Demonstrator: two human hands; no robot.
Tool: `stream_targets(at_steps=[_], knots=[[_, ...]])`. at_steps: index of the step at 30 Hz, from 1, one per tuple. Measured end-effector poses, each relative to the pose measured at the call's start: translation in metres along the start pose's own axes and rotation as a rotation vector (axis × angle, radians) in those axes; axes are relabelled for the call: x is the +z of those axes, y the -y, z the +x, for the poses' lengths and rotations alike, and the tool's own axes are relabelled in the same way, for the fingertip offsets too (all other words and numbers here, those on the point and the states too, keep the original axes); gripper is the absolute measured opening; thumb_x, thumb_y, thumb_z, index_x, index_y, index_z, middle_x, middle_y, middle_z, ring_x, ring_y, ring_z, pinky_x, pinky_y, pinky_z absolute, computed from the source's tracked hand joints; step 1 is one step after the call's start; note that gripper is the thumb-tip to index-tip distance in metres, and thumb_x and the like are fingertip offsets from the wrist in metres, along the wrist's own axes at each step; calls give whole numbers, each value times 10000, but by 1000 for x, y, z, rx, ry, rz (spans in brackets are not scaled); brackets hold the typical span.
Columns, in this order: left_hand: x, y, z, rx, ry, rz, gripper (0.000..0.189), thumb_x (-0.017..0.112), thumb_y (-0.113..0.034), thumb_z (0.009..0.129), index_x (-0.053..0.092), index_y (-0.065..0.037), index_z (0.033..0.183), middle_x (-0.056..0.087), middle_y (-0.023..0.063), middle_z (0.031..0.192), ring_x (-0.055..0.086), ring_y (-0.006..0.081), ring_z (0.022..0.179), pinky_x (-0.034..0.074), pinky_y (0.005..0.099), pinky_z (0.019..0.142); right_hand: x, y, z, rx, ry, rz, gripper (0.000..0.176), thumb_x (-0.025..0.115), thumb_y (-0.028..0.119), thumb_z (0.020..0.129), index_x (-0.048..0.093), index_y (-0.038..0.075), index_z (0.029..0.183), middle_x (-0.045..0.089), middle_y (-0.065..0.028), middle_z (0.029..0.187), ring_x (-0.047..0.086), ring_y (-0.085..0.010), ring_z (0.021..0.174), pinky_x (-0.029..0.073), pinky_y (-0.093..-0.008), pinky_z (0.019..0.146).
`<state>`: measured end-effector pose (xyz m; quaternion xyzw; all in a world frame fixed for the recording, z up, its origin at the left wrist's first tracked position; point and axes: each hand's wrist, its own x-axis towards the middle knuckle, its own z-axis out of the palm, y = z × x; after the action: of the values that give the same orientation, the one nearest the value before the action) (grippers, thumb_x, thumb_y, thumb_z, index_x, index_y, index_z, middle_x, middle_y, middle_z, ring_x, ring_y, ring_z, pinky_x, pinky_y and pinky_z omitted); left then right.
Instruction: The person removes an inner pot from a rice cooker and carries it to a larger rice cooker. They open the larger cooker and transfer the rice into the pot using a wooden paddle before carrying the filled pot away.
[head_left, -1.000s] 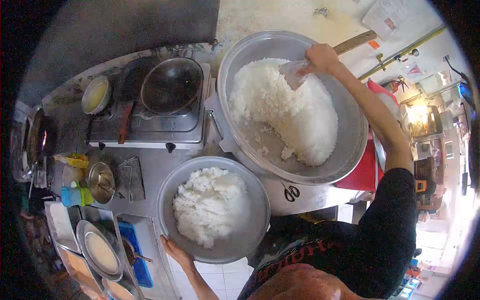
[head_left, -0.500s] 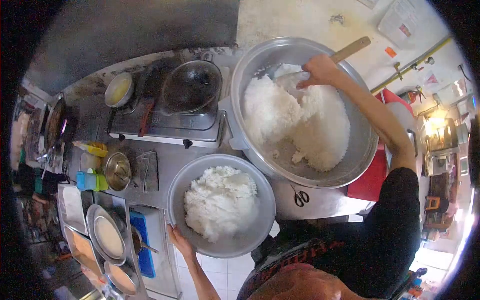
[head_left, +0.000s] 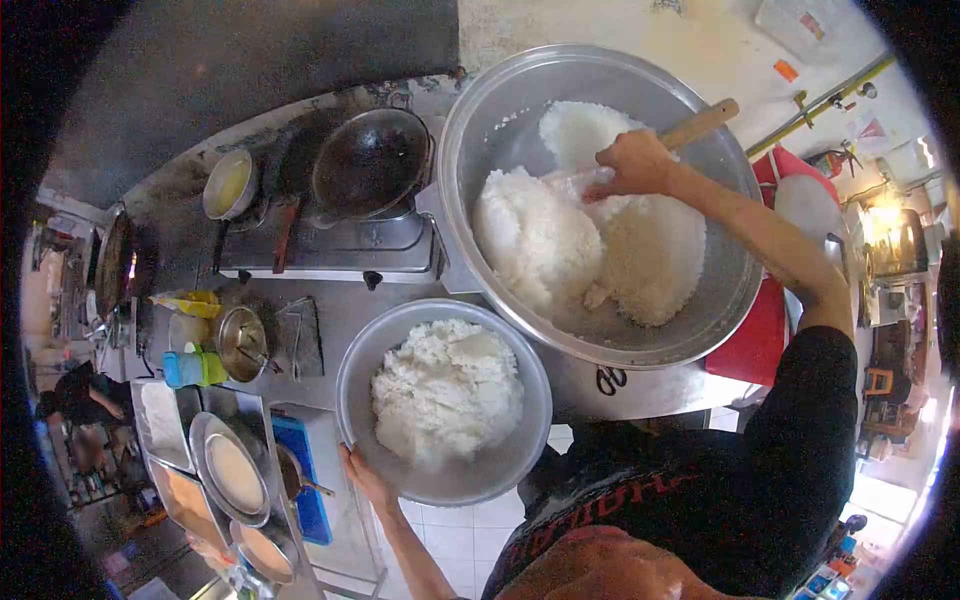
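Observation:
My right hand (head_left: pixel 636 165) is closed round a wooden-handled paddle (head_left: pixel 702 122), low on the handle. The handle slants up to the right, and the blade is partly hidden by my fingers and white rice. Around it lies a heap of rice (head_left: pixel 540 235), split into mounds, inside a large metal pot (head_left: pixel 735 290). Below and left of the pot stands a smaller metal basin (head_left: pixel 360 455) with a pile of cooked rice (head_left: pixel 445 390). My left hand (head_left: pixel 370 480) grips the basin's lower left rim, with its underside fingers hidden.
A gas stove (head_left: pixel 325 248) with a black wok (head_left: pixel 370 165) stands left of the pot. Beside it is a small pan of yellow liquid (head_left: pixel 232 182). Scissors (head_left: pixel 610 380) lie partly under the pot's edge. Trays and bowls (head_left: pixel 235 470) fill the lower left. A person (head_left: pixel 90 395) is at far left.
My right hand and the paddle have moved slightly down within the pot, and the rice mound on the left has shifted and broken differently. My left hand stays on the basin rim. The view has shifted a little.

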<state>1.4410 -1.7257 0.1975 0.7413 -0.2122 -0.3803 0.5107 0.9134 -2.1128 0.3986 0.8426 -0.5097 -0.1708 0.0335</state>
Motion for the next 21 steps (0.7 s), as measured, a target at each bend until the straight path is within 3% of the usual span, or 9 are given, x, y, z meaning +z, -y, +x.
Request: stream_targets(at_steps=[2,4,8,11,14,17,20,21], knots=[[-17,17,11,-15,102,-25,601,397,-349,977,297,47,1419,392,172,1393,428,266,1236,339,376,1051,11,5,-5,-11,40,40,712,553,781,698,703,92,804,664,-149,721,669,-337,750,529,-441,674],[3,-8,-6,-10,-25,76,591,396,-335,973,307,44,1418,378,161,1410,419,259,1246,341,375,1049,14,6,-6,-28,20,49,700,556,775,702,695,93,779,660,-144,715,666,-334,753,524,-443,668],[-2,0,-1,15,-59,-21,581,398,-328,972,317,39,1414,353,156,1428,414,261,1253,336,380,1055,28,7,-18,-84,-120,189,618,649,685,692,629,69,650,607,-132,598,634,-347,649,480,-456,604],[10,-20,-4,-89,-90,10,587,406,-331,969,315,36,1417,347,158,1432,408,264,1256,331,379,1058,25,10,-23,-50,-23,187,680,579,763,692,691,95,752,649,-125,707,654,-322,764,508,-449,667],[-1,-2,2,55,-107,244,602,414,-335,968,293,31,1430,356,171,1428,384,266,1280,304,382,1074,27,9,-27,-46,17,226,706,581,774,675,690,81,750,646,-122,703,650,-325,766,504,-455,683],[-9,13,4,91,-61,106,606,420,-327,967,280,31,1435,340,180,1445,348,278,1315,272,376,1090,25,8,-32,-56,54,246,718,586,775,669,697,73,766,648,-129,721,647,-324,786,501,-457,694],[23,-43,-12,-78,-119,112,613,433,-317,964,266,34,1438,317,186,1465,320,290,1343,247,373,1103,43,4,-34,-162,-324,293,611,693,630,693,558,50,555,542,-94,529,584,-301,584,435,-436,553],[15,-33,-10,-15,-110,205,617,433,-321,966,262,37,1439,314,189,1467,318,290,1344,249,371,1103,40,2,-33,-165,-266,314,611,698,626,690,563,45,557,540,-101,528,579,-306,582,432,-434,557]])
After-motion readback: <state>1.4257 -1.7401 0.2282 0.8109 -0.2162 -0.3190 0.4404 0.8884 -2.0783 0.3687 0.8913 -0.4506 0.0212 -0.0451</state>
